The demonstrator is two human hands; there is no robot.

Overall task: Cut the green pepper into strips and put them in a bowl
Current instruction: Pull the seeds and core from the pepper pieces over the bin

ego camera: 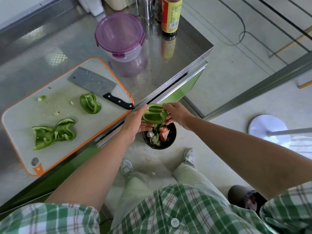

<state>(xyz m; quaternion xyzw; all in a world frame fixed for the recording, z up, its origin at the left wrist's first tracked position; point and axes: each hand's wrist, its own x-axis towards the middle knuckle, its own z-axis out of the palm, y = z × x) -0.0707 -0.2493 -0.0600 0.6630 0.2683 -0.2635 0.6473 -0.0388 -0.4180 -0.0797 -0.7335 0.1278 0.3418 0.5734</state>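
Observation:
A green pepper piece (pixel 154 114), hollow side up, is held off the counter's edge above a black bin (pixel 172 141). My left hand (pixel 136 120) grips its left side and underside; my right hand (pixel 175 114) pinches its right edge. Three more pepper pieces lie on the orange-rimmed cutting board (pixel 20 125): one (pixel 90 103) near the knife, two (pixel 54 132) side by side toward the front. A cleaver (pixel 98 85) with a black handle rests at the board's far edge. Small pepper scraps (pixel 41 98) dot the board.
A lidded purple container (pixel 119 34) stands behind the board on the steel counter (pixel 168 65). A sauce bottle (pixel 170 16) and a metal canister (pixel 146 9) sit at the back. The bin on the floor holds scraps. My feet stand beside it; a stool base (pixel 268 129) is right.

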